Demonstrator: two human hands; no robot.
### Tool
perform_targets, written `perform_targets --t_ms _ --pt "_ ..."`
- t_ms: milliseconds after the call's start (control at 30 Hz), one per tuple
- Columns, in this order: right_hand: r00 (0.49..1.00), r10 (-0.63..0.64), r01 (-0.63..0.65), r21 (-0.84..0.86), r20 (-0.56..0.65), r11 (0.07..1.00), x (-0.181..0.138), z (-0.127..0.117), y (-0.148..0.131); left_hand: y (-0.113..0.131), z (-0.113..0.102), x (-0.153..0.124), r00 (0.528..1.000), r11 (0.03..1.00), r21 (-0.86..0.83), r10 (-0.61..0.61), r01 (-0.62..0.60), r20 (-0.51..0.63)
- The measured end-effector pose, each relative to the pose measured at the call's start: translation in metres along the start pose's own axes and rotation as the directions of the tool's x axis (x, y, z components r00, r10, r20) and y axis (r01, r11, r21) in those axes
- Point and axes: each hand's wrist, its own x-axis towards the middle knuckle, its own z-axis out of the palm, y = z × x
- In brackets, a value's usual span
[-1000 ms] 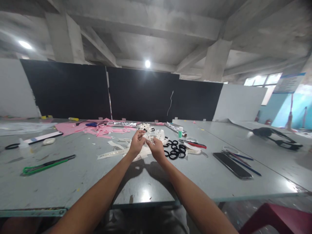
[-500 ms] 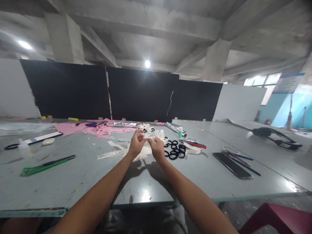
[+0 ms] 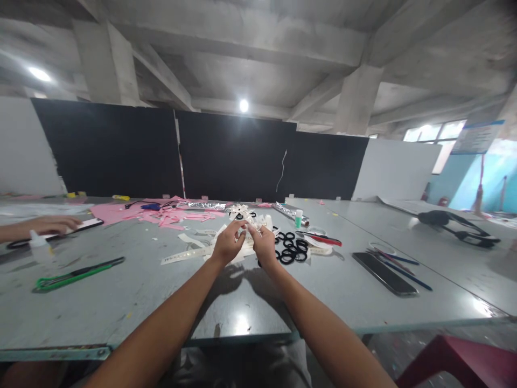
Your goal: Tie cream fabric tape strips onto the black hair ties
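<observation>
My left hand (image 3: pixel 227 243) and my right hand (image 3: pixel 264 242) meet above the grey table (image 3: pixel 121 291), fingers pinched together on a small white strip piece (image 3: pixel 245 228) held between them. Just beyond the hands lies a heap of white strips and bows (image 3: pixel 246 215). A cluster of black elastic rings (image 3: pixel 291 248) lies to the right of my right hand. Long white strips (image 3: pixel 183 254) rest on the table left of my left hand.
A green-handled cutter (image 3: pixel 75 274) lies at the left. Pink scraps (image 3: pixel 161 215) sit further back. A black phone (image 3: pixel 383 274), blue pens (image 3: pixel 399 265) and red-handled scissors (image 3: pixel 323 238) are at the right. Another person's hand (image 3: pixel 52 223) rests at the far left beside a small bottle (image 3: pixel 37 241).
My hands have moved slightly forward and lower toward the white heap, still pinching the strip piece. Another person's hand has come into view at the far left.
</observation>
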Motion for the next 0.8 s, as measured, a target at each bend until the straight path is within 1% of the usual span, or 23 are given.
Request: perform_targets --t_ms 100,200,267,367,433,500,567,667,733,800 --pt "0.999 -0.018 0.018 -0.005 0.031 1.000 -0.001 0.001 -0.001 -0.006 0.003 0.003 0.999 0.999 0.030 0.031 -0.030 -0.025" --pt "0.997 -0.048 0.050 -0.030 0.063 0.998 -0.004 0.001 -0.004 -0.011 0.007 0.004 0.999 0.998 -0.049 0.042 -0.043 -0.024" --pt "0.991 -0.087 0.092 -0.042 0.099 0.995 -0.005 0.001 -0.007 -0.012 0.009 0.005 0.999 0.994 -0.112 -0.009 0.005 -0.035" --pt "0.975 -0.172 0.180 -0.043 0.143 0.983 -0.008 0.000 -0.010 -0.011 0.010 0.005 0.994 0.984 -0.160 -0.092 0.081 -0.065" --pt "0.970 -0.188 0.197 -0.042 0.153 0.980 -0.009 0.000 -0.009 -0.009 0.009 0.006 0.989 0.975 -0.189 -0.132 0.116 -0.072" --pt "0.977 -0.150 0.154 -0.014 0.151 0.988 -0.008 0.001 -0.006 -0.008 0.009 0.006 0.981 0.957 -0.238 -0.184 0.164 -0.063" --pt "0.988 -0.078 0.069 0.070 0.131 0.995 -0.007 0.003 -0.002 -0.007 0.010 0.006 0.977 0.938 -0.289 -0.209 0.192 -0.028" --pt "0.996 0.018 -0.040 0.250 0.092 0.967 -0.004 0.006 0.003 -0.001 0.012 0.004 0.984 0.927 -0.330 -0.170 0.176 0.046" --pt "0.996 0.026 -0.050 0.302 0.082 0.952 -0.002 0.005 0.004 0.005 0.013 0.002 0.985 0.927 -0.335 -0.150 0.169 0.083" --pt "0.997 -0.003 -0.016 0.261 0.074 0.965 -0.001 0.003 0.003 0.010 0.013 0.001 0.985 0.930 -0.327 -0.147 0.169 0.091"
